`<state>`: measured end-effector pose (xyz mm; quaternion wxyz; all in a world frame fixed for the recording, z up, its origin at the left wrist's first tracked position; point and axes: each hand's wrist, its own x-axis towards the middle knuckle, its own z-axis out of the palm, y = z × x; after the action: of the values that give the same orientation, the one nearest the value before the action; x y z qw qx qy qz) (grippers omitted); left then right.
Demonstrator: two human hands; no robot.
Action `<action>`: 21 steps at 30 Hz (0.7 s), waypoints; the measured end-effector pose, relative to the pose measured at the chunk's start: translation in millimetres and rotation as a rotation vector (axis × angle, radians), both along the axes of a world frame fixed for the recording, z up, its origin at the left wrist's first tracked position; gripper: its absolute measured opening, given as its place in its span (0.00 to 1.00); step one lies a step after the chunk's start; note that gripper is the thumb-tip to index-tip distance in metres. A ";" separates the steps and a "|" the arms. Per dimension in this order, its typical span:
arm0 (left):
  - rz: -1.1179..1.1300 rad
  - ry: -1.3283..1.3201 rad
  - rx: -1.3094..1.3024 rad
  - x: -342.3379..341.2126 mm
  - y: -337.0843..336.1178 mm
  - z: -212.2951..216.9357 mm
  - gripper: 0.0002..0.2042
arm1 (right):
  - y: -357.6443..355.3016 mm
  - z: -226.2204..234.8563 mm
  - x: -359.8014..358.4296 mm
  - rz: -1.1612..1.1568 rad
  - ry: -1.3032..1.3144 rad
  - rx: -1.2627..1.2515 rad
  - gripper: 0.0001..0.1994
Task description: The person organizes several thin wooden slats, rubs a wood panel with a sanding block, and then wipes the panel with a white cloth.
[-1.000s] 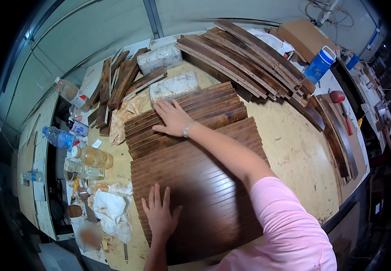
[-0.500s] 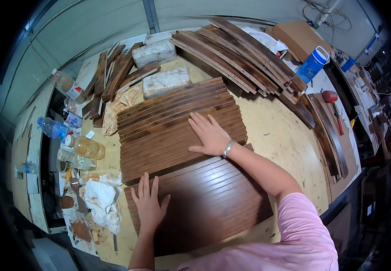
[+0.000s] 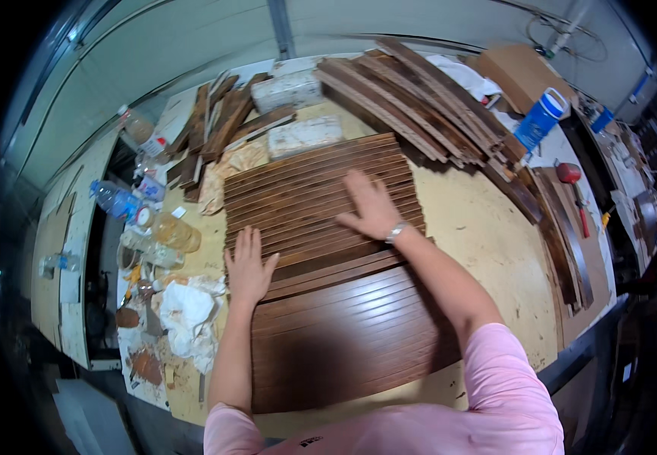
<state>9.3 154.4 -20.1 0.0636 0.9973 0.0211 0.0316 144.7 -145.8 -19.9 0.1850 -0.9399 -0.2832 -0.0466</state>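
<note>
Rows of dark brown wooden slats lie side by side on the table in front of me. The far group of slats [image 3: 305,201] has a ridged, stepped surface. The nearer group [image 3: 359,326] lies flatter and shines under the light. My left hand [image 3: 249,265] rests on the left end of the far group, fingers stretched out. Farther right, my right hand [image 3: 374,208] is spread on the same group, slightly blurred, with a silver bracelet [image 3: 396,231] at its wrist. Neither hand grips anything.
Dark wooden strips [image 3: 419,106] are piled at the back right, shorter pieces [image 3: 230,114] at the back left. Two pale wrapped blocks [image 3: 305,136] stand behind the slats. Bottles [image 3: 169,230] and a white rag [image 3: 184,311] line the left; a blue jug [image 3: 540,117] and red-headed mallet [image 3: 569,173] are right.
My left hand has moved forward from the nearer slats onto the far group. The far group's ridges now run across most of it, where its near part looked flat before. The view has shifted.
</note>
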 end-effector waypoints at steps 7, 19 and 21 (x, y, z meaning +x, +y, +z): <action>-0.006 -0.090 -0.055 -1.1 -1.0 -2.3 0.34 | -110.1 -37.0 68.3 -0.408 0.299 0.741 0.44; -0.014 -0.057 -0.092 -2.9 -5.5 6.7 0.34 | -101.5 -38.5 135.4 -0.275 0.977 1.261 0.39; -0.019 -0.059 -0.085 -2.7 -4.2 5.7 0.34 | -97.1 -43.9 133.5 -0.182 0.853 1.206 0.36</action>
<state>6.6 150.1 -14.4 0.1067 0.9924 0.0111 0.0595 278.2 -243.0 -63.8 0.7581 -0.6314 -0.0332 0.1596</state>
